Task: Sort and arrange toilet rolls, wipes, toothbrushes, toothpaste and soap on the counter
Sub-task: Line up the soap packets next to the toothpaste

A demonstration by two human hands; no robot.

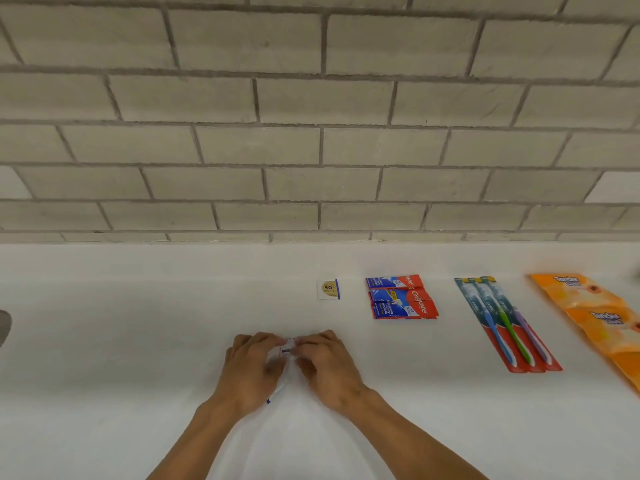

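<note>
Left hand (pixel 251 370) and right hand (pixel 327 368) pinch a sachet (pixel 288 350); rightward, soap (pixel 328 289), toothpaste (pixel 401 297), toothbrushes (pixel 506 323), wipes (pixel 594 315) lie sorted; rolls unseen.

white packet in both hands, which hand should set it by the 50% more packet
Right, probably: right hand and left hand both pinch the white packet, but the 50% more packet lies beyond the right hand.

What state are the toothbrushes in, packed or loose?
Packed: three toothbrushes lie flat on the counter, side by side, each on its red card backing.
</note>
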